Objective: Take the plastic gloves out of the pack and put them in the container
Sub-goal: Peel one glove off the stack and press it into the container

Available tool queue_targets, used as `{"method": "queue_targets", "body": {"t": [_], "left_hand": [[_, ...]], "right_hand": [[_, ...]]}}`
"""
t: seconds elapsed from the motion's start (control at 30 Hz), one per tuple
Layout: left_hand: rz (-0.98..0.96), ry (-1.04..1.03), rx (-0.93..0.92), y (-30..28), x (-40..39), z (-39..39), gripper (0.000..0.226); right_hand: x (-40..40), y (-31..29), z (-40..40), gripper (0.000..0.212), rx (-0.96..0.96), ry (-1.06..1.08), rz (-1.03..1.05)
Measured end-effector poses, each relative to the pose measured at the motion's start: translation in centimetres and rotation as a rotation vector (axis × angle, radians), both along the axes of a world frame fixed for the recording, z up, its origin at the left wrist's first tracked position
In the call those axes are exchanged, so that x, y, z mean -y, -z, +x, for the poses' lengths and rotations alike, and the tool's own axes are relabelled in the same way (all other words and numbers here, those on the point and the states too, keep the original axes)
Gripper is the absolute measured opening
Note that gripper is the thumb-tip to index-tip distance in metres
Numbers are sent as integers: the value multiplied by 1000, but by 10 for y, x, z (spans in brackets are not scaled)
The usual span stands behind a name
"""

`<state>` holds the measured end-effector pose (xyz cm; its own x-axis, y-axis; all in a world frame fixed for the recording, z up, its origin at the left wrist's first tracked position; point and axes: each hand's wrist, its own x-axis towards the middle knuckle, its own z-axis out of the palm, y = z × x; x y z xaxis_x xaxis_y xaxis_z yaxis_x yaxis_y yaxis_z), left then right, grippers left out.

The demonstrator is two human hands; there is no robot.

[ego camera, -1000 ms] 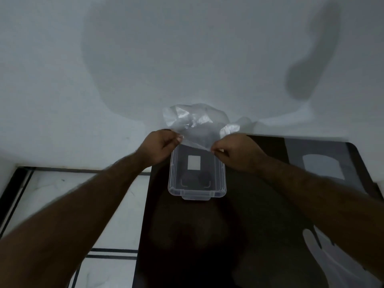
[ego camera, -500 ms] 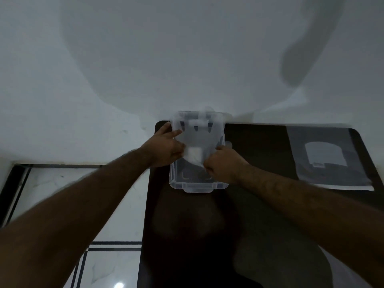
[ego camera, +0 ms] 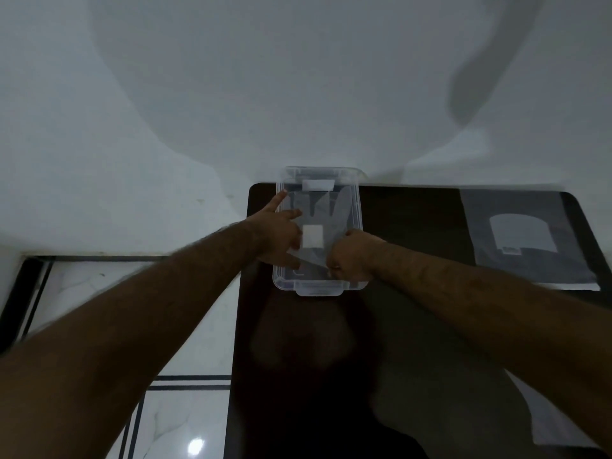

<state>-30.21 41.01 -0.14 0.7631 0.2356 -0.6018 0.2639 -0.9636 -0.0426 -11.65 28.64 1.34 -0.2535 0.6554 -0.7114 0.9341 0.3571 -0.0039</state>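
Note:
A clear plastic container [ego camera: 353, 180] stands on the dark table at its far edge, against the wall. A thin see-through plastic glove [ego camera: 326, 210] lies spread flat inside it, fingers pointing away from me. My left hand [ego camera: 281, 235] rests over the container's left side with its fingers spread on the glove. My right hand [ego camera: 347, 256] is curled at the container's near right corner, pinching the glove's cuff. The gloves' pack [ego camera: 526, 240], a flat grey bag with a white label, lies on the table to the right.
The dark table [ego camera: 414, 326] is narrow and its left edge runs close to the container. A white wall rises right behind it. Tiled floor [ego camera: 185, 326] shows to the left. A pale plastic sheet [ego camera: 546, 412] lies at the near right.
The crumpled glove that both hands held up above the container has come down and now lies flat inside it. My left fingers have spread out; the view has tilted so the pack shows fully.

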Motion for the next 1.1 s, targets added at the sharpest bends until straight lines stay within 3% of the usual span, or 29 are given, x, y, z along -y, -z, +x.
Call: {"method": "queue_targets", "body": {"t": [0.33, 0.57, 0.7, 0.83, 0.97, 1.1], "left_hand": [[14, 125, -5, 1, 12, -10, 69], [-39, 105, -1, 1, 19, -11, 72], [-62, 37, 7, -9, 20, -9, 58], [-58, 37, -14, -3, 23, -6, 62], [-35, 73, 18, 8, 24, -5, 66], [-15, 88, 2, 14, 23, -3, 66]], "right_hand": [[-14, 1, -9, 30, 65, -144, -3], [-22, 4, -7, 50, 76, -90, 100], [-21, 10, -6, 46, 60, -97, 67], [-24, 13, -2, 41, 45, -111, 112], [-29, 16, -1, 49, 50, -50, 180], [-31, 19, -1, 48, 74, -16, 134]]}}
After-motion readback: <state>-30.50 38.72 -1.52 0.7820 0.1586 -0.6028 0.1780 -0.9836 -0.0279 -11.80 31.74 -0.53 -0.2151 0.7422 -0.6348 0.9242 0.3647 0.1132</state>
